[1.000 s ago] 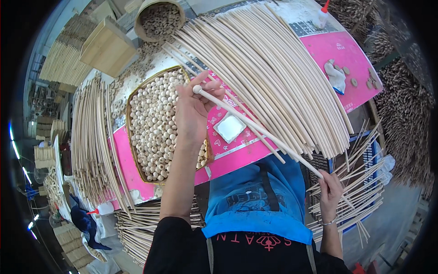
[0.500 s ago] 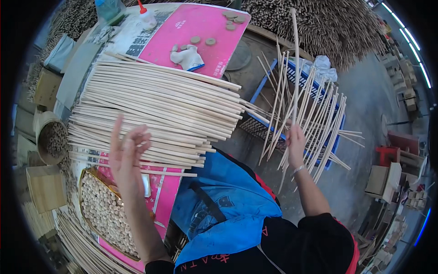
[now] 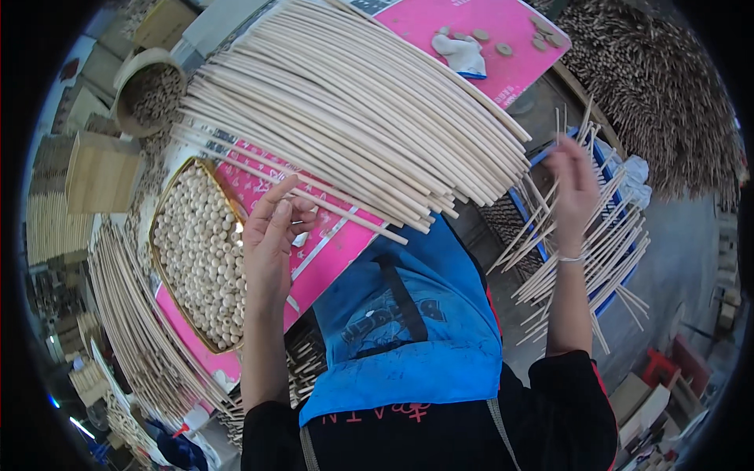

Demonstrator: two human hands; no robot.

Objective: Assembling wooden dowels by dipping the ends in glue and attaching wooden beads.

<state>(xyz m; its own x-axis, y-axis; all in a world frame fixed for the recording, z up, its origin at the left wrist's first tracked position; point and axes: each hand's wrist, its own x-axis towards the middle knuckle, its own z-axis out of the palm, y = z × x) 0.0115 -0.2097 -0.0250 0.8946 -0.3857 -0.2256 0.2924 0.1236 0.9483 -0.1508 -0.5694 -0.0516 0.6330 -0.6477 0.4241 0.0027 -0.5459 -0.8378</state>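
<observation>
My left hand (image 3: 272,235) hovers over the table's near side, fingers loosely bent and apart, with nothing visible in them. Just beyond it lies a wide pile of pale wooden sticks (image 3: 353,110), with a few loose sticks along its near edge. Left of that hand, a tray (image 3: 152,235) is filled with round wooden beads (image 3: 200,251), some with holes showing. My right hand (image 3: 575,184) is smeared by motion above the blue crate (image 3: 509,228), across which many thin sticks (image 3: 609,235) lie. Whether it grips a stick cannot be made out.
A white glove (image 3: 462,55) and several small discs (image 3: 503,49) lie on the pink board (image 3: 428,20). A tub of small brown pieces (image 3: 153,90) stands far left. More sticks (image 3: 137,290) lie at left; a large bundle (image 3: 636,102) is at far right.
The view has turned, shifting the table rightward. The long stick that was upright in my right hand no longer shows there. My left hand has lowered relative to the pile, its fingers more bent.
</observation>
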